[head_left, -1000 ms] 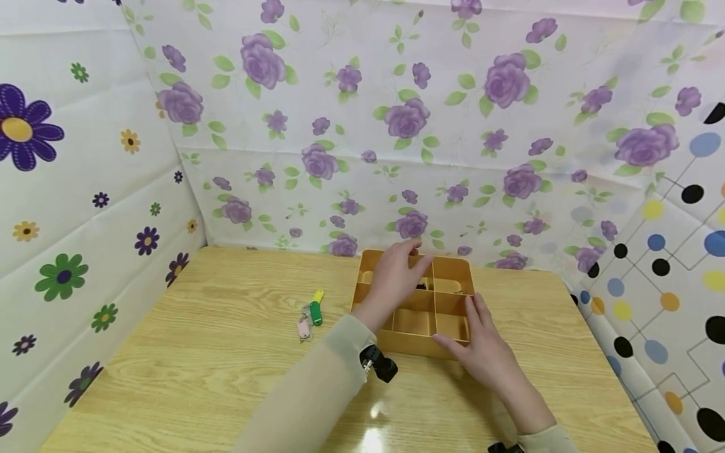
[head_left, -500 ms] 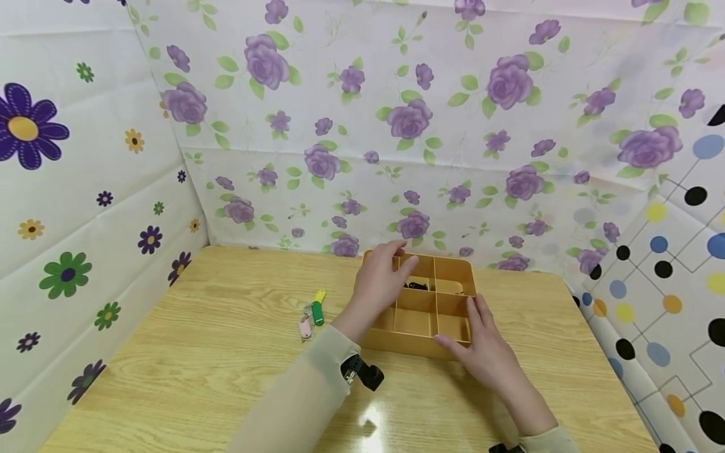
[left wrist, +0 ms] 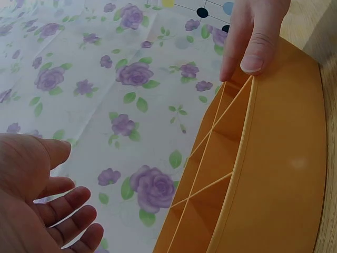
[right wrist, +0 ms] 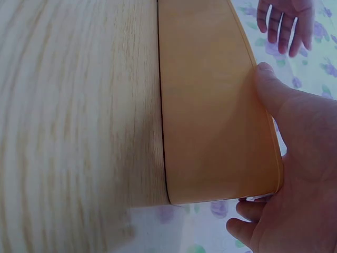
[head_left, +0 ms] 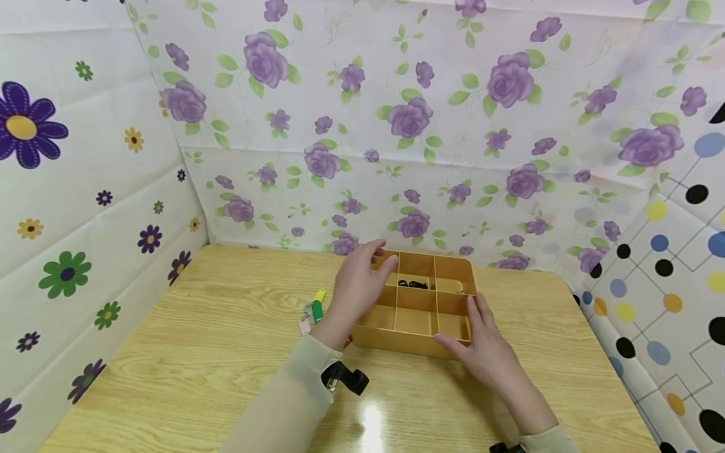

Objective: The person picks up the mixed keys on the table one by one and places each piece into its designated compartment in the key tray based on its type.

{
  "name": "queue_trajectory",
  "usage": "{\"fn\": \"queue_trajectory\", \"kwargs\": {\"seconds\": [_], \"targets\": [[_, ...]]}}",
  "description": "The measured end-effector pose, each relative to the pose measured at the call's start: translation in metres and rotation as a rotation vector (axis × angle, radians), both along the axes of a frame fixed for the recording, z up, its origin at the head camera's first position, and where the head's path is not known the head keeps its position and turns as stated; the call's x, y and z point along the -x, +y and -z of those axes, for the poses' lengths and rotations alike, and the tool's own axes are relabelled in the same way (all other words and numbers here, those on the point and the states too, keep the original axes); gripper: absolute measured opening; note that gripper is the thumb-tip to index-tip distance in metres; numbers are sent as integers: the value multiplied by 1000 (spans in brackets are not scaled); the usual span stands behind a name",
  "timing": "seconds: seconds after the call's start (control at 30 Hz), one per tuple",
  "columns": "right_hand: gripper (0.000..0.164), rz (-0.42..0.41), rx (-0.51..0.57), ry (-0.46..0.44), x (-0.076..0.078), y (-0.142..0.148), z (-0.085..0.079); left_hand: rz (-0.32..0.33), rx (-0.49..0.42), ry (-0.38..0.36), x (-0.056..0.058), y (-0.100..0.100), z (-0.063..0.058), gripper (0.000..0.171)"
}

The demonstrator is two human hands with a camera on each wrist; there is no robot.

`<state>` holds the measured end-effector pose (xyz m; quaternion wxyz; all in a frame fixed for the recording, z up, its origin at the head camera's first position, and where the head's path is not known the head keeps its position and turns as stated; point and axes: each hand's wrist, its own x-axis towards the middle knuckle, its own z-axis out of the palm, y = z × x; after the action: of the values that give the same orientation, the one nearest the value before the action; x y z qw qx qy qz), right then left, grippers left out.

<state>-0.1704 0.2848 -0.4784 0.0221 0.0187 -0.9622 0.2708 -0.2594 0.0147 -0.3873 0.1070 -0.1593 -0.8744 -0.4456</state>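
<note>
A golden-yellow divided storage box stands on the table, its several compartments facing up. My right hand holds the box's front right corner. In the right wrist view, that thumb lies on the front rim while the fingers bend round the right side. My left hand hovers above the box's left end, holding nothing; its fingers are loosely bent in the left wrist view. Small black objects lie in the back middle compartment, too small to identify. The back left compartment is partly hidden behind my left hand.
Left of the box lie key tags in green, yellow and pink, with metal parts beside them. A red thing shows partly behind my left wrist. A floral cloth hangs behind the wooden table.
My left hand has moved left from above the back middle compartment, uncovering the black objects there and the front left compartment. The right hand has stayed at the box corner.
</note>
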Motion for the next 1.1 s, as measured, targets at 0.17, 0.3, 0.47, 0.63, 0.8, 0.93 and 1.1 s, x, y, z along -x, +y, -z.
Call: {"fn": "queue_trajectory", "kwargs": {"seconds": [0.17,0.3,0.47,0.63,0.8,0.93,1.1], "targets": [[124,-3,5,-2,0,0,-1,-18,-4,0,-4,-12,1,52],[123,-2,5,-2,0,0,-1,-46,-12,-1,-4,-24,5,51],[124,-2,2,1,1,1,0,-80,-31,-5,-4,-35,11,49],[124,-2,-2,1,1,1,2,-88,-28,6,-5,-44,15,49],[124,-2,3,2,1,1,2,-114,-29,3,-7,-54,16,45],[125,0,4,0,0,1,2,-138,-14,-2,-8,-62,20,47],[125,1,2,2,1,2,2,-175,-2,-10,-8,-70,24,50]]}}
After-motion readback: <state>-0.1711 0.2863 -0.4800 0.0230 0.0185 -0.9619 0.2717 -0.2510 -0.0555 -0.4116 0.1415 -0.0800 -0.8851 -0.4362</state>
